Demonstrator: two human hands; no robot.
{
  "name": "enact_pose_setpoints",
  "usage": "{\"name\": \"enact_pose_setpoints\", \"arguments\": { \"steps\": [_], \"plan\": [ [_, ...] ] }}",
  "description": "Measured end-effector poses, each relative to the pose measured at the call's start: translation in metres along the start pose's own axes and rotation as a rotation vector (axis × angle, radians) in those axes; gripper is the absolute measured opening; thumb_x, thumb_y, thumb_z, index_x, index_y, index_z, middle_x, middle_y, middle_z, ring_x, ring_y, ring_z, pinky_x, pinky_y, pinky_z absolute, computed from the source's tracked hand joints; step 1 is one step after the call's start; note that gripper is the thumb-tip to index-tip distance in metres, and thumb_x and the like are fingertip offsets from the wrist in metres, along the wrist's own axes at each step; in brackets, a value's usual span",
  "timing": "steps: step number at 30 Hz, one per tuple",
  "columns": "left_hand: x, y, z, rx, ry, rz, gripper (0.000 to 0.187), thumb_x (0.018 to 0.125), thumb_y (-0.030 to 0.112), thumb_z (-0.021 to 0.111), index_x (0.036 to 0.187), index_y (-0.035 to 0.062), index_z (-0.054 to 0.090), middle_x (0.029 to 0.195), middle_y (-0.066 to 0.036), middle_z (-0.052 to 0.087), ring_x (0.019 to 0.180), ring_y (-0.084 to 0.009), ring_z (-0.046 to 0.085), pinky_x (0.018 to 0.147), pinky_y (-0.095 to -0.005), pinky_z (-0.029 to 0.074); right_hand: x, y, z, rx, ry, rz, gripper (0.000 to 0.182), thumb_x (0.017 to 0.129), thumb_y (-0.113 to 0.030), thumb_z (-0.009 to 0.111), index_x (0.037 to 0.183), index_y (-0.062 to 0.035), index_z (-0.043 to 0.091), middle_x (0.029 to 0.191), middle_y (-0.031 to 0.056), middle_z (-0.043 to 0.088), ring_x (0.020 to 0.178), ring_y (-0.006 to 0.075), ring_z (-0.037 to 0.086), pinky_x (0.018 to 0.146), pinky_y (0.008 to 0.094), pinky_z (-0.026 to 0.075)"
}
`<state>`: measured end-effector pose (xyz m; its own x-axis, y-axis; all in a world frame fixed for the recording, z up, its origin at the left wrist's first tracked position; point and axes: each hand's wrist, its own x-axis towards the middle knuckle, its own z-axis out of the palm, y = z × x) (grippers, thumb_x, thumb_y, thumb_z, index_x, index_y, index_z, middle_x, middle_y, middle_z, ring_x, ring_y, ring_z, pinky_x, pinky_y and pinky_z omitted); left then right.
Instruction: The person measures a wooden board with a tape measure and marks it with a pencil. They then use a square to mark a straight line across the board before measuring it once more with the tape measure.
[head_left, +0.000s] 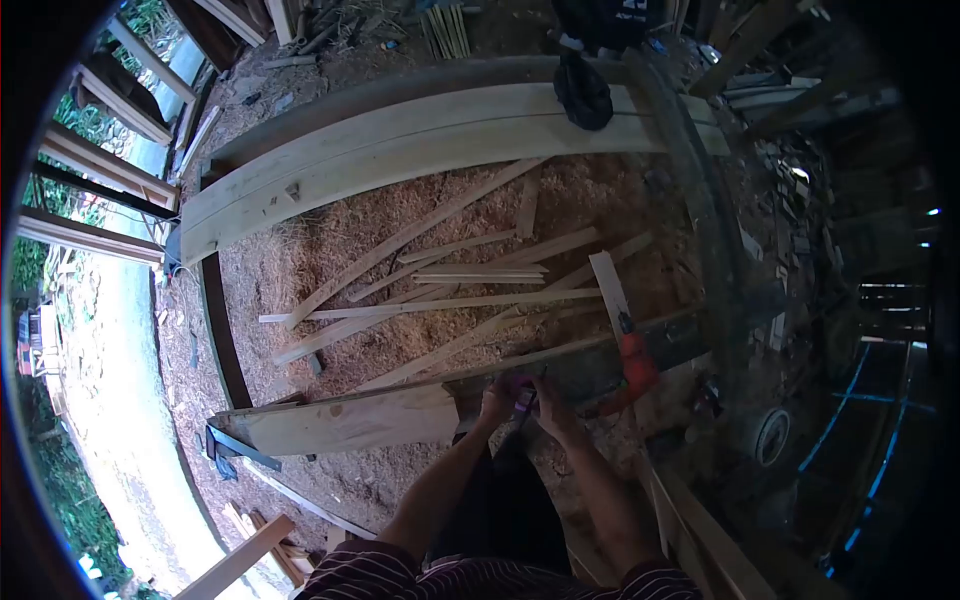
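Observation:
Both of my hands are close together in front of my body, above the near plank. My left hand (496,404) has its fingers closed around the left side of a small dark object with purple on it (523,398). On that object's right side, my right hand (549,408) is closed too. The object is too small and dim to name. To the right of my hands, a red power drill (637,368) lies on the near beam, close to the end of a pale board (609,285).
A long pale plank (350,165) runs across the far side, with a black bag (583,92) on it. Several thin wood strips (480,272) lie on shavings between the planks. A dark beam (700,190) crosses at right. A near plank (350,420) extends left from my hands.

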<state>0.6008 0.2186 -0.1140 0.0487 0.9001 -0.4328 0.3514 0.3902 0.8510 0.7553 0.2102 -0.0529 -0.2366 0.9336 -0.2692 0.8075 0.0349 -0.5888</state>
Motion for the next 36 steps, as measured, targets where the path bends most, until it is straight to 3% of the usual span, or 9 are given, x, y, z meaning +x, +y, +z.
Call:
{"name": "enact_pose_setpoints", "arguments": {
  "steps": [8,13,14,17,19,23,25,32,36],
  "plan": [
    [-0.007,-0.021,0.007,0.23,0.112,0.027,0.036,0.079,0.021,0.063,0.112,0.0077,0.058,0.089,-0.019,0.066,0.089,-0.0395,0.063,0.075,-0.0452,0.051,-0.019,0.009,-0.018,0.095,0.058,-0.042,0.051,0.074,-0.002,0.068,0.12,-0.0102,0.048,0.113,0.0183,0.055,0.103,0.0398,0.055,0.084,0.0448,0.046],
    [-0.048,-0.09,0.011,-0.058,0.369,0.464,0.035,0.081,0.025,0.061,0.111,0.0074,0.059,0.094,-0.021,0.064,0.091,-0.0402,0.061,0.083,-0.0463,0.049,-0.048,0.02,-0.005,0.39,0.149,0.095,0.037,0.083,-0.014,0.066,0.112,0.0002,0.046,0.095,0.0159,0.056,0.091,0.0288,0.057,0.081,0.0372,0.044],
    [-0.085,-0.027,-0.026,0.022,0.262,-0.045,0.034,0.083,0.029,0.059,0.109,0.0064,0.061,0.099,-0.02,0.065,0.094,-0.0402,0.062,0.085,-0.0488,0.047,-0.065,0.022,-0.006,0.436,0.142,0.031,0.036,0.086,-0.016,0.063,0.112,0.0002,0.045,0.098,0.0169,0.055,0.091,0.0288,0.056,0.08,0.0373,0.044],
    [-0.133,-0.075,-0.036,-0.007,0.343,-0.198,0.037,0.085,0.035,0.057,0.107,0.005,0.063,0.101,-0.02,0.065,0.097,-0.0393,0.062,0.086,-0.0483,0.047,-0.09,0.065,0.014,0.123,-0.074,0.066,0.039,0.088,-0.024,0.062,0.114,-0.0011,0.045,0.106,0.0197,0.053,0.097,0.029,0.054,0.081,0.0397,0.044],
    [-0.208,0.002,-0.075,-0.165,0.312,-0.379,0.043,0.085,0.039,0.057,0.108,0.0033,0.063,0.102,-0.02,0.065,0.099,-0.0381,0.061,0.087,-0.045,0.048,-0.121,0.096,0.02,-0.056,-0.154,0.072,0.046,0.086,-0.034,0.06,0.117,-0.0011,0.05,0.109,0.0227,0.057,0.098,0.035,0.057,0.082,0.044,0.046],
    [-0.32,-0.094,-0.074,-0.281,0.528,-0.648,0.034,0.079,0.027,0.058,0.106,0.0093,0.068,0.091,-0.016,0.068,0.088,-0.0284,0.066,0.077,-0.0383,0.051,-0.126,0.082,-0.008,-0.238,-0.253,-0.056,0.052,0.085,-0.04,0.059,0.118,-0.0002,0.053,0.109,0.0243,0.06,0.097,0.0398,0.059,0.082,0.0466,0.048],
    [-0.383,-0.143,-0.058,-0.758,0.738,-0.608,0.026,0.077,0.02,0.061,0.096,0.003,0.067,0.074,-0.007,0.063,0.058,-0.0145,0.057,0.051,-0.0293,0.044,-0.12,0.07,-0.017,-0.261,-0.332,-0.078,0.053,0.085,-0.039,0.058,0.12,0.0002,0.052,0.111,0.024,0.059,0.099,0.0383,0.058,0.083,0.0456,0.048],
    [-0.515,-0.201,-0.027,-0.337,0.848,-1.094,0.023,0.082,0.024,0.062,0.09,0.0032,0.07,0.08,-0.01,0.066,0.064,-0.0185,0.064,0.055,-0.0324,0.05,-0.072,0.033,0.008,-0.313,-0.565,-0.064,0.055,0.086,-0.037,0.055,0.125,0.0015,0.048,0.12,0.0228,0.056,0.106,0.0328,0.056,0.085,0.0422,0.047],
    [-0.532,-0.227,-0.057,-0.745,0.748,-0.909,0.031,0.081,0.025,0.064,0.102,0.0026,0.068,0.086,-0.01,0.068,0.07,-0.0177,0.065,0.059,-0.0326,0.051,-0.106,0.035,0.042,-0.332,-0.72,0.05,0.056,0.087,-0.035,0.053,0.129,0.0023,0.046,0.124,0.0222,0.054,0.11,0.0297,0.055,0.086,0.0402,0.046]
  ]
}}
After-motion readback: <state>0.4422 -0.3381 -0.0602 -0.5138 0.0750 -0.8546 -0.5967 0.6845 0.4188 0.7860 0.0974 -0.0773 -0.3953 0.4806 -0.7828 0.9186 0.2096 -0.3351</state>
